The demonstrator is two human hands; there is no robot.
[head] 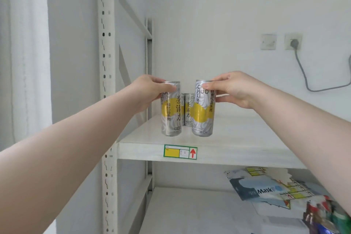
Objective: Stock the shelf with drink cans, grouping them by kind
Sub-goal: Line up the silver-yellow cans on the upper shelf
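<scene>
two cans stood at the front of the upper shelf [247, 133], one under each of your hands. your left hand [152, 89] gripped the left can [171, 112] near its top, fingers curled over the rim, close to the shelf's left post. between the pair and further back stood the rear cans [188, 110], upright and of the same kind. your right hand [233, 89] pinched the right can [203, 112] at its top, thumb on the near face. both bases looked to be on the board or just meeting it; i could not tell which. to finish this placement well, i judged you needed to feel each base sit flat before loosening, then lift your fingers straight up, since such tall, narrow cans would tip at a sideways nudge. keeping the front pair in line with the rear ones would hold the group together. each can was slim and silver-grey with pale swirls, a yellow band across the middle and dark lettering.
</scene>
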